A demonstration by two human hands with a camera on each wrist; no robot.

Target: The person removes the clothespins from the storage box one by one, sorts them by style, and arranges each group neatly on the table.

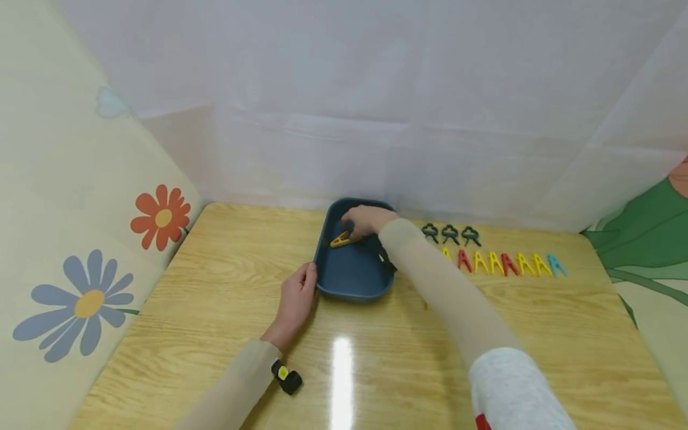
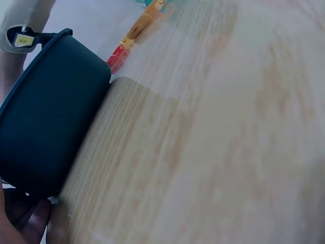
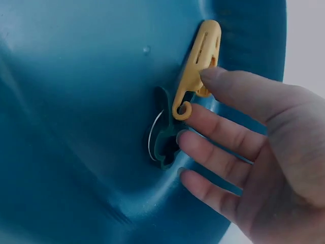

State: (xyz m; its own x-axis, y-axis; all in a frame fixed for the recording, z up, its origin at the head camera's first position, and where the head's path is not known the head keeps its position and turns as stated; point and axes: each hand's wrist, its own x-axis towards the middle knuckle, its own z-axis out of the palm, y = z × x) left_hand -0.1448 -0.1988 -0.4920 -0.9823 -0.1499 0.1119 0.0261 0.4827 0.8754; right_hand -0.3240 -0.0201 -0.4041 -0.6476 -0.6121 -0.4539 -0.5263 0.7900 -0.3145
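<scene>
A dark blue plastic basin (image 1: pixel 352 276) stands on the wooden table. My left hand (image 1: pixel 298 292) grips its near left edge; in the left wrist view the fingers (image 2: pixel 36 221) show at a lower corner of the basin. My right hand (image 1: pixel 366 220) reaches into the far part of the basin. There it pinches a yellow clothespin (image 3: pixel 195 71) between thumb and index finger. Right below that lies a dark green clip (image 3: pixel 165 134) with a thin wire, close to the other fingertips.
Right of the basin lie three dark clips (image 1: pixel 450 234) near the white backdrop. In front of them runs a row of several yellow, red and blue clothespins (image 1: pixel 507 264), partly behind the right forearm. Flower-printed panels (image 1: pixel 88 304) border the table.
</scene>
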